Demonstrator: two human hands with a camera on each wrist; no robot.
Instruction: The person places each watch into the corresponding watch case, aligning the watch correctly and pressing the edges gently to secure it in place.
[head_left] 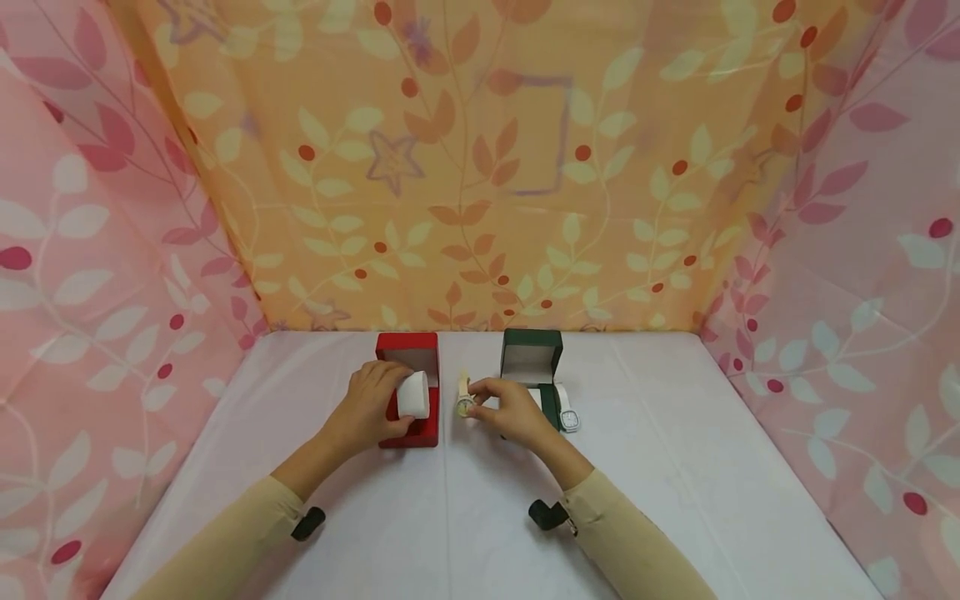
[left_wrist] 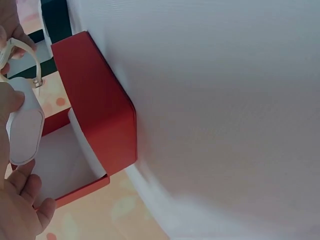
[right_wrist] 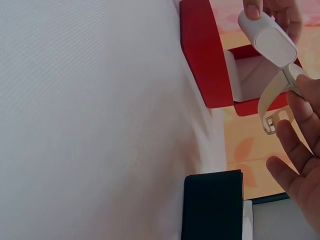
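My left hand pinches a white watch cushion between thumb and fingers, over the open red watch box. In the left wrist view, the cushion looks like a rounded roll, and the box's pale inside shows below it. To the right of the box, my right hand holds a cream-strapped wristwatch by its case. Its strap hangs in a loose curve in the right wrist view, with the buckle at its lower end.
An open green watch box stands at the right, partly hidden by my right hand, with something white inside. Leaning against its right side is a white-strapped watch. Behind the white table hangs a patterned cloth.
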